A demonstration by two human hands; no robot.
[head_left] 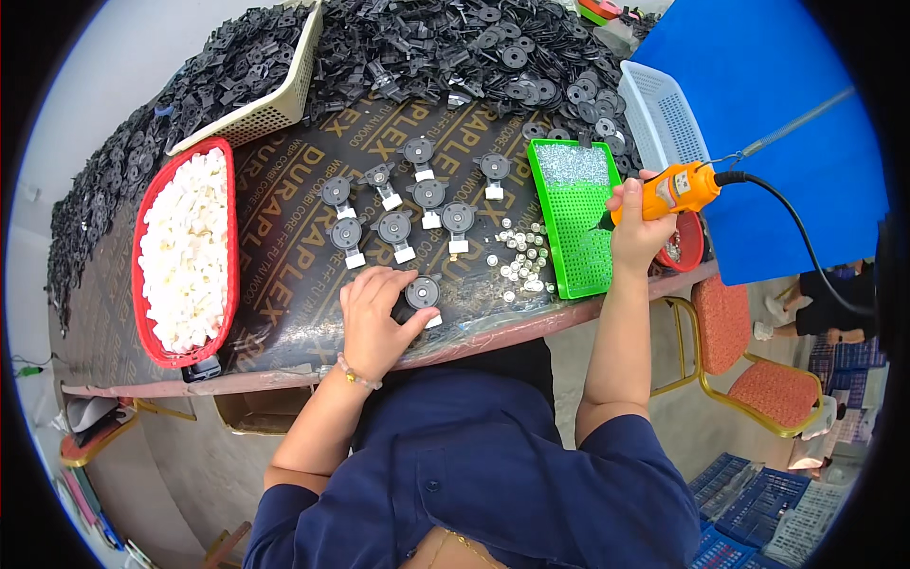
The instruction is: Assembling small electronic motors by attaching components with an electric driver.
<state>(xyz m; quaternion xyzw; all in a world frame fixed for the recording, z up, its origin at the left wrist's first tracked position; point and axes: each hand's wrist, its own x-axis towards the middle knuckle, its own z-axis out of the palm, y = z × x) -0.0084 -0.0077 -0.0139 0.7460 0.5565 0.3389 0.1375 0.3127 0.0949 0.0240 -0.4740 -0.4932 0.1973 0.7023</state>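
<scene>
The left hand point(376, 318) is pinching a round black part point(423, 292) at six o'clock on the table point(284, 275); keep it flat. The right hand point(640, 223) is gripping the orange screwdriver point(675, 190) over the green tray point(578, 228), at three o'clock.

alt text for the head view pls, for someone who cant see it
Seen from above, a person's left hand presses a round black part on a dark table, while the right hand holds an orange power screwdriver over a green tray. Similar parts, a red basket of white pieces and black part heaps surround them.
</scene>
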